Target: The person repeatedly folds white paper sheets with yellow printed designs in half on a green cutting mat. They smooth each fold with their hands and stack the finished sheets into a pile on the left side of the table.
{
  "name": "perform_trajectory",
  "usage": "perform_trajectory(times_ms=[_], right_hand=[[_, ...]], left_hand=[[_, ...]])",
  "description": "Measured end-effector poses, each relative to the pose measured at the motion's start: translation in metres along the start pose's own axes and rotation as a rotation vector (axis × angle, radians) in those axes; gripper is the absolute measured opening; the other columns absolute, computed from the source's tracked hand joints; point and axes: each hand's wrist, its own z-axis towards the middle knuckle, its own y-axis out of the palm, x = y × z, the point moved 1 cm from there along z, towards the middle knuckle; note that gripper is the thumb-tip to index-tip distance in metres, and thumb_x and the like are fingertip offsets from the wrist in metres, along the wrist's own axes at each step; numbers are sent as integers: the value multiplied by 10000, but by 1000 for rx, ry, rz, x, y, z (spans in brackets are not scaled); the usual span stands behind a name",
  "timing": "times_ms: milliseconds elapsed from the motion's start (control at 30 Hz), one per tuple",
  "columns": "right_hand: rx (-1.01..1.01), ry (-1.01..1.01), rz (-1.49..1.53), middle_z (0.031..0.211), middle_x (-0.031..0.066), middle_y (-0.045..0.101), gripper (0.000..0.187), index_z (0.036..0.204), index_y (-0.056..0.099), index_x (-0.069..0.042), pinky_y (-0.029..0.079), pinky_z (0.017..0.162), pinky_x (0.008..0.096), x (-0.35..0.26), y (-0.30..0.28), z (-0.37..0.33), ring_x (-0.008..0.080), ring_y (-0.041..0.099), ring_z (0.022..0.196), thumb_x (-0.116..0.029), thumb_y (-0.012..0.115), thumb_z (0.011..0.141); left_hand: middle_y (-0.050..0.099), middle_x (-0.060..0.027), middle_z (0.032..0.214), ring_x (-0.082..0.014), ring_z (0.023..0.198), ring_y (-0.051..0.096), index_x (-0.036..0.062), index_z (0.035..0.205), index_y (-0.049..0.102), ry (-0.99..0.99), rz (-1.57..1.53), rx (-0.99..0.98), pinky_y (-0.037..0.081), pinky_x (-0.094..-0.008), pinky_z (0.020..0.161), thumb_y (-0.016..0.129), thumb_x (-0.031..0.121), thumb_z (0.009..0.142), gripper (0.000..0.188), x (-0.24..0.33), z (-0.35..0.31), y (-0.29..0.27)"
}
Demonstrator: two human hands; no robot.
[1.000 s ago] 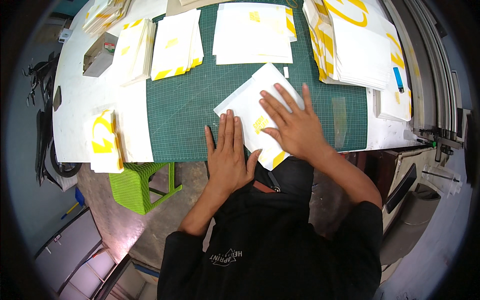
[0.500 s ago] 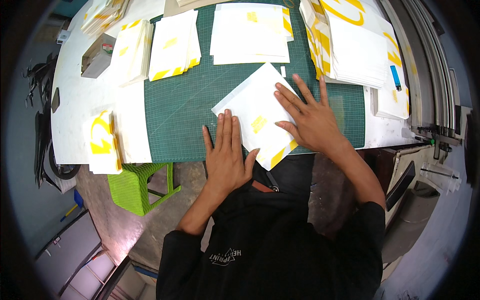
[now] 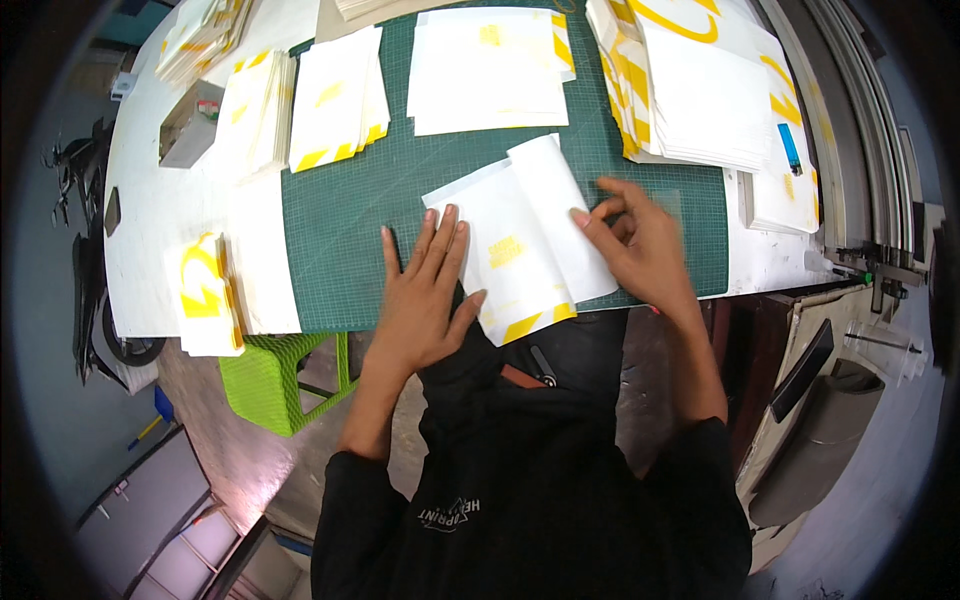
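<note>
A white paper sheet [image 3: 490,220] with yellow print lies tilted on the green cutting mat [image 3: 350,240] in front of me. Its right part stands up as a curved flap [image 3: 560,215]. My left hand [image 3: 420,290] rests flat along the sheet's left edge, fingers spread, holding nothing. At the flap's right edge is my right hand [image 3: 640,245], its fingers curled and its thumb on the paper. Those fingers are slightly blurred, and their contact behind the edge is partly hidden. Beyond the sheet lie larger white sheets [image 3: 485,90], flat on the mat.
Stacks of white-and-yellow paper [image 3: 335,95] stand at the back left, beside a grey box [image 3: 190,135]. A taller stack [image 3: 700,110] is at the back right, near a blue lighter [image 3: 789,149]. A folded bundle [image 3: 207,300] overhangs the front-left edge above a green stool [image 3: 270,385].
My right hand has gone from lying flat on the sheet to curled at its right edge, where the flap is now raised. My left hand has shifted slightly left with the sheet.
</note>
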Motion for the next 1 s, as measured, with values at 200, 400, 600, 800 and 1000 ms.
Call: perform_trajectory(times_ms=[200, 400, 600, 800, 1000], right_hand=[[-185, 29, 321, 984, 217, 767, 509, 1137, 678, 59, 573, 682, 366, 0, 22, -8, 252, 761, 809, -303, 880, 842], [-155, 104, 781, 1097, 264, 747, 719, 1438, 445, 26, 591, 752, 336, 1, 25, -7, 248, 770, 920, -122, 844, 859], [-255, 229, 1039, 1174, 247, 730, 805, 1548, 357, -12, 616, 839, 340, 1, 11, -14, 252, 766, 956, -20, 802, 877], [-221, 319, 1296, 1253, 232, 682, 735, 1538, 391, 0, 619, 878, 347, 3, 5, -19, 251, 743, 1047, -7, 767, 907], [-237, 317, 1194, 1299, 188, 670, 713, 1542, 398, 11, 589, 917, 325, 8, 1, -29, 238, 722, 1091, -134, 766, 948]], left_hand=[[297, -197, 1720, -411, 1604, 238, -19, 1594, 393, 8, -22, 71, 15, -704, 1255, 596, 416, 1010, 756, 0, 4, 0], [372, -201, 1681, -441, 1582, 281, 53, 1511, 544, 45, -195, 315, 120, -716, 1249, 715, 186, 928, 622, -17, -3, 18], [470, -152, 1633, -416, 1547, 371, 208, 1416, 662, 173, -174, 305, 185, -710, 1250, 757, 48, 773, 669, 13, -7, -9], [508, -99, 1613, -369, 1520, 425, 242, 1368, 696, 306, -90, 349, 253, -685, 1237, 815, 105, 775, 620, 13, -7, 11], [715, -53, 1362, -306, 1314, 639, 137, 1214, 757, 400, -86, 590, 403, -569, 1154, 830, 116, 808, 413, 27, -5, 2]])
